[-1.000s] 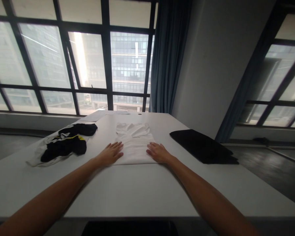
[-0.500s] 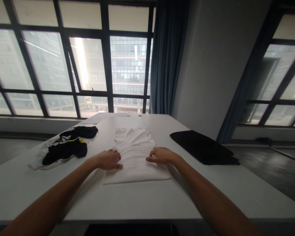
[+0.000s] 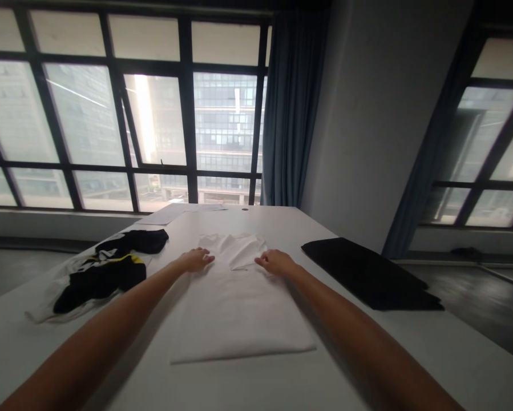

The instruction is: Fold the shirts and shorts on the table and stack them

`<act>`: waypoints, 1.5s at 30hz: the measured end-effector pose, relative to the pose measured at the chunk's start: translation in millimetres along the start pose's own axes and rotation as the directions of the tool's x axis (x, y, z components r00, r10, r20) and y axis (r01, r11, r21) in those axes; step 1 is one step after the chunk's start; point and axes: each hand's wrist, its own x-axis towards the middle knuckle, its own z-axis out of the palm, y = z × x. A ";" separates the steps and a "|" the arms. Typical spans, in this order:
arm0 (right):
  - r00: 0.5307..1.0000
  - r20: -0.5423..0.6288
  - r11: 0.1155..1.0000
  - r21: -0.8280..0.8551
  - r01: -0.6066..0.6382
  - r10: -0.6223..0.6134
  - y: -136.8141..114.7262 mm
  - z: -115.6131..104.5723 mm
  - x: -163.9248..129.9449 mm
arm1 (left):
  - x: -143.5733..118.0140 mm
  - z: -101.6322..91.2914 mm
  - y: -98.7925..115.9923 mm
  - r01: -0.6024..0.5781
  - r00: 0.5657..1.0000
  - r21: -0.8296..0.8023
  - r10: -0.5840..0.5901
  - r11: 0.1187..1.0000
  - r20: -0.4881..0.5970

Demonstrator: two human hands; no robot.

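Note:
A white shirt [image 3: 243,314] lies spread on the table, its hem towards me and its creased upper part at the far end. My left hand [image 3: 196,260] rests at the shirt's left edge near the upper part, thumb and fingers a little apart. Opposite it, my right hand [image 3: 275,262] is at the right edge, fingers loosely bent and thumb pointing inward. Neither hand visibly lifts the cloth. The fingertips' contact with the fabric is too small to make out.
On the left of the white table [image 3: 222,388] lies a crumpled pile of black, white and yellow clothing [image 3: 102,279]. Folded black cloth [image 3: 367,274] lies at the right edge. Papers [image 3: 164,214] are at the far left end, before windows and a blue curtain [image 3: 288,114].
Both hands have moved forward along the shirt, from its middle to its upper part. My view has shifted forward, so the hem and the other clothes appear lower and larger.

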 end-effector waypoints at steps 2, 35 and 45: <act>0.999 -0.010 0.997 0.070 -0.043 0.044 4.5 1.6 33.4 | 19.6 -3.4 -2.6 0.055 0.998 0.018 -0.055 0.998 0.010; 0.975 -0.157 0.966 0.229 -0.121 0.159 40.2 35.9 134.0 | 129.5 11.0 -0.4 0.167 0.982 -0.029 -0.169 0.986 -0.089; 0.985 -0.077 0.985 0.085 -0.151 0.157 29.9 42.0 114.8 | 98.1 43.4 25.3 0.123 0.991 -0.015 -0.122 0.992 0.057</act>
